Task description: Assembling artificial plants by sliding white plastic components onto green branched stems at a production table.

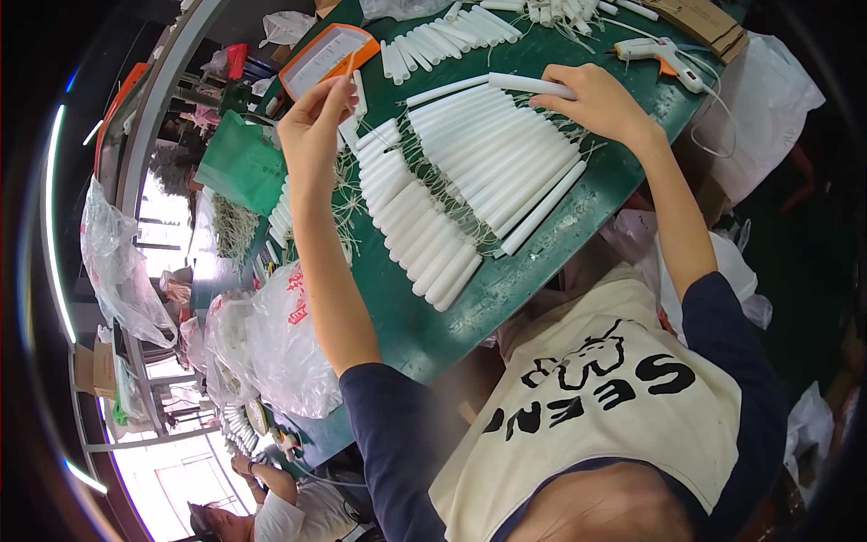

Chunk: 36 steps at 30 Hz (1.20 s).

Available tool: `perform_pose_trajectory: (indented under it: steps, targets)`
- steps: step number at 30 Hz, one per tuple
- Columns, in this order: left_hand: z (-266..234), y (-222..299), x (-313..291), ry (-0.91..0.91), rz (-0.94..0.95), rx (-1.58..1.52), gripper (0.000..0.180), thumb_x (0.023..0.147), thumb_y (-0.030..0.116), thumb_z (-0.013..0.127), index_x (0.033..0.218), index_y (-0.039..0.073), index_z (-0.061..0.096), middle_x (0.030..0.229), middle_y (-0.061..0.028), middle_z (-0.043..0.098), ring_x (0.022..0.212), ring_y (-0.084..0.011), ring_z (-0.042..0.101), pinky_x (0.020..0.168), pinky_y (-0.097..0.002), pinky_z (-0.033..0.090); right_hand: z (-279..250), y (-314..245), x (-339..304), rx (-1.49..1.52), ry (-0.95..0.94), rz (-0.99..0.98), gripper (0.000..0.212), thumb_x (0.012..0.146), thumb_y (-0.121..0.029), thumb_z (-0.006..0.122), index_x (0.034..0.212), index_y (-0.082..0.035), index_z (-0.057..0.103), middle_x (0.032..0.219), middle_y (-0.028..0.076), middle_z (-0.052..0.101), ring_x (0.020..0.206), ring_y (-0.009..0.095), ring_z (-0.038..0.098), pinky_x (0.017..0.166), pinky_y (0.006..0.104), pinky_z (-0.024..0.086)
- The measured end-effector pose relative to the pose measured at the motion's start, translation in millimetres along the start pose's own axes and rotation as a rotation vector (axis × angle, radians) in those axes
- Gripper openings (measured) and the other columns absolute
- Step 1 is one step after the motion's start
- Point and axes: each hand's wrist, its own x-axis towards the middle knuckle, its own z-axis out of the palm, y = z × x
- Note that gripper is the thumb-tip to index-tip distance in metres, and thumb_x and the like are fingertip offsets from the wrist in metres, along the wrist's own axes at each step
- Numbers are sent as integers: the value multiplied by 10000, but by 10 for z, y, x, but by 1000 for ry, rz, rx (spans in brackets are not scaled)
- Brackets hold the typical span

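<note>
Clock: directions are read about the middle of the view.
Hard to make out: a thin pale-orange sliver point(350, 64) rises from the left fingertips, its kind unclear; the palm side of the right hand is out of sight.
Cut off: cardboard point(700, 25) at 1 o'clock and a pile of white pieces point(555, 13) at 12 run past the upper edge; a co-worker point(302, 515) at 7 is only partly in view.
Left hand point(316, 113): at 11 o'clock, forearm rising nearly straight, fingers bent, thumb and fingertips closed on the sliver.
Right hand point(589, 101): between 1 and 2, forearm slanting in from 3, fingers partly curled around one end of a tube.
Held tube point(526, 85): white, at 1 o'clock, lying crosswise, its free end toward 11.
Tube rows point(488, 149): white tubes side by side on the green table point(560, 230), pale strings at their ends.
Orange box point(330, 58): 11 o'clock, pale inside; contents unclear.
Green bag point(242, 164): 10 o'clock; contents hidden.
Clear bag point(293, 348): 8 o'clock, crumpled; contents indistinct.
</note>
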Motion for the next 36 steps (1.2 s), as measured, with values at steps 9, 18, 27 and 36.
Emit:
perform_pose_trajectory:
  steps: [9,18,27,36]
  targets:
    - [-64,-43,-29,2,6,-42,220,851,152,635,959,-40,648,830,-65,646,753,-99,597,744,-231,495,91,56,28,-24,-18,-12,345,821,-357,635,864,-17,593,616,114,553,533,223,516,529,321,394]
    - [340,-133,-112,-133,-53,-125,205,850,124,631,961,-47,639,838,-76,656,732,-109,615,686,-223,489,51,95,51,27,39,33,309,825,-325,640,938,-42,595,650,98,581,554,195,539,543,291,412]
    - [514,-246,-148,-193,23,105,195,832,131,635,924,-39,655,813,-71,665,747,-116,634,701,-215,486,-52,95,52,193,73,10,276,814,-257,662,976,-41,609,738,69,582,636,136,498,606,257,402]
    - [560,-244,-182,-274,47,158,195,824,135,642,904,-41,660,800,-70,671,743,-114,636,703,-223,491,-19,51,65,101,20,6,266,775,-236,686,937,-33,629,767,85,611,660,174,548,630,273,432]
